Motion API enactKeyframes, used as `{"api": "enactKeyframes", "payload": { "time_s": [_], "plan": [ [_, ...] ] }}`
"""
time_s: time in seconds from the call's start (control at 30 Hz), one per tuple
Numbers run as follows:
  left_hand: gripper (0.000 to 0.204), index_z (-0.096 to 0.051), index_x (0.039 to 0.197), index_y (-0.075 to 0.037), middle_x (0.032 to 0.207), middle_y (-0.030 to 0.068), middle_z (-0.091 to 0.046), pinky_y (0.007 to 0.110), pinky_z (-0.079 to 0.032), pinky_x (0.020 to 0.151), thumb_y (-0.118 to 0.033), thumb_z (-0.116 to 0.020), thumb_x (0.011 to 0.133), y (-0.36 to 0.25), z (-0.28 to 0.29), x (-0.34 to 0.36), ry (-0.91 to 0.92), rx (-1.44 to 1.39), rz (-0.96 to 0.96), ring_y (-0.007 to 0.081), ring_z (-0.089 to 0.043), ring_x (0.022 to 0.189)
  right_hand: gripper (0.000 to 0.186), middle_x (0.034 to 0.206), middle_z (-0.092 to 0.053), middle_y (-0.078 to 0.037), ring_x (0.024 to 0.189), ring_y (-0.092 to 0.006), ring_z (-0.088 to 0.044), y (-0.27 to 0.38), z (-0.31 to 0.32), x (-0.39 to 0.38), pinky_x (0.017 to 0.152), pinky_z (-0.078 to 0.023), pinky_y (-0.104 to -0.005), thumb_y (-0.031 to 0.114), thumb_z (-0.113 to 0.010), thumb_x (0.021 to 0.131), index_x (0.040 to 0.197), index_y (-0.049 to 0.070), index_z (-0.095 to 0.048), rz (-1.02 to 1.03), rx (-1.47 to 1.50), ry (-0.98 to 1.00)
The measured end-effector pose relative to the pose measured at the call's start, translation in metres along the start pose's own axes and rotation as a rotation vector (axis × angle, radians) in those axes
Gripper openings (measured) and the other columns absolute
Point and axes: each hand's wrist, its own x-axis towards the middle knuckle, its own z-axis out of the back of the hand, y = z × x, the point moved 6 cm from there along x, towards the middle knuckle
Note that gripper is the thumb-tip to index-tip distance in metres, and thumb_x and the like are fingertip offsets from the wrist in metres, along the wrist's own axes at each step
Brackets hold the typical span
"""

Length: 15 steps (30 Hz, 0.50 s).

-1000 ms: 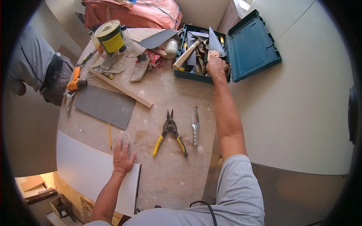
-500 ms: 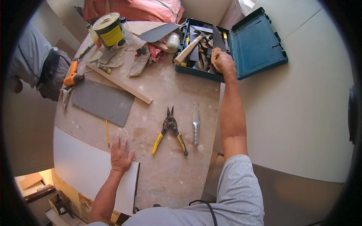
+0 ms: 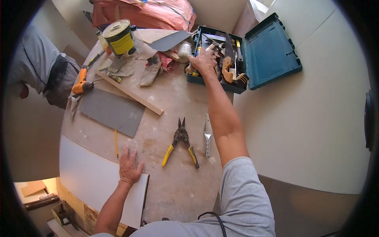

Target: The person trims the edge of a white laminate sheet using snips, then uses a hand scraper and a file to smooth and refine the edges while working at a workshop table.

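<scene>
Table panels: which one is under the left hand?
The white panel, nearest the person: the left hand rests on it, while both grey panels lie untouched beyond.

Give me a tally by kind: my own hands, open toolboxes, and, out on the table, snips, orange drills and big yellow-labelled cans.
Left hand and right hand: 2
Open toolbox: 1
Snips: 1
Orange drill: 1
Yellow-labelled can: 1
Total: 6
</scene>
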Motion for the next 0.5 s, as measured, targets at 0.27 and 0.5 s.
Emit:
{"api": "enactKeyframes", "payload": {
  "time_s": [0.27,0.5],
  "plan": [
    [0.07,-0.05,0.144,-0.003,0.159,0.0283,-0.033,0.053,-0.032,0.116,-0.034,-0.073,0.085,0.001,-0.003,0.0,0.031,0.01,0.006,0.045,-0.036,0.144,0.046,0.149,-0.046,-0.023,0.141,-0.0429,-0.043,-0.069,0.012,0.023,0.111,-0.04,-0.0598,0.021,-0.056,0.094,0.138,0.013,-0.063,-0.071,-0.274,0.034],
    [0.071,-0.05,0.145,-0.003,0.16,0.0276,-0.032,0.053,-0.031,0.117,-0.034,-0.073,0.085,0.0,-0.001,0.0,0.004,-0.006,-0.019,0.0451,-0.036,0.144,0.043,0.138,-0.059,-0.021,0.126,-0.0427,-0.059,-0.054,0.011,0.02,0.105,-0.042,-0.0595,0.03,-0.055,0.094,0.131,0.012,-0.066,0.156,-0.253,-0.057]
  ]
}}
